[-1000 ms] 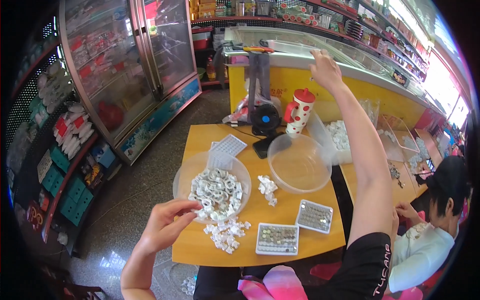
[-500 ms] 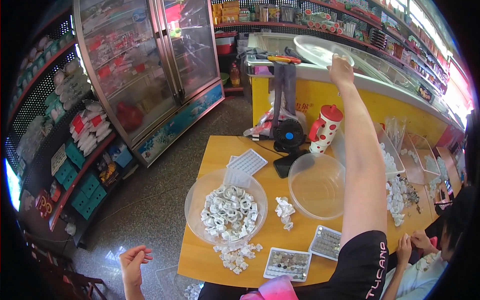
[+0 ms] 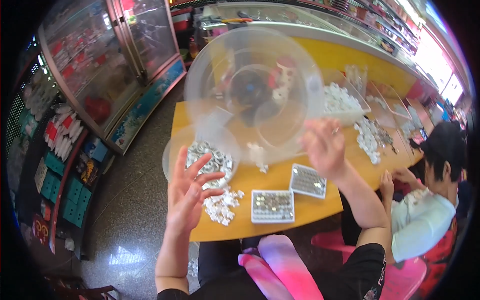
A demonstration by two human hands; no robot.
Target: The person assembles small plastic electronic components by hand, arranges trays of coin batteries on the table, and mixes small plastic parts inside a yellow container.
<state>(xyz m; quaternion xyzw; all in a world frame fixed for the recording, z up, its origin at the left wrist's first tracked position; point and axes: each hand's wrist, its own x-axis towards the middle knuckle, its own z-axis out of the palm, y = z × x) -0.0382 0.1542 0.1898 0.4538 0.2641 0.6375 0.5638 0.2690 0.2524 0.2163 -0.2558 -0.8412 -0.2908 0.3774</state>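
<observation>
A large clear round plastic basin (image 3: 306, 62) is held up over the table, slightly blurred, with my right hand (image 3: 325, 150) gripping its lower right rim. My left hand (image 3: 187, 200) is open, fingers spread, near the table's left side. Beyond it stands a clear bowl (image 3: 169, 156) with white ring-shaped plastic pieces (image 3: 220, 160), partly hidden by the hand. Loose white bits (image 3: 220, 207) lie in front of the bowl. Through the raised basin another clear container, a dark fan and a red-and-white spotted tumbler show faintly.
Two white trays (image 3: 272, 218) of small round metallic pieces lie near the table's front edge. Bins and piles of white parts (image 3: 369, 140) are at the right, where another person (image 3: 422, 215) sits working. Behind are a chest freezer (image 3: 330, 50) and a glass-door fridge (image 3: 95, 75).
My right hand has brought the clear basin from the freezer top to over the table. My left hand has risen and moved right, its fingers spreading. The view has tilted down and shifted.
</observation>
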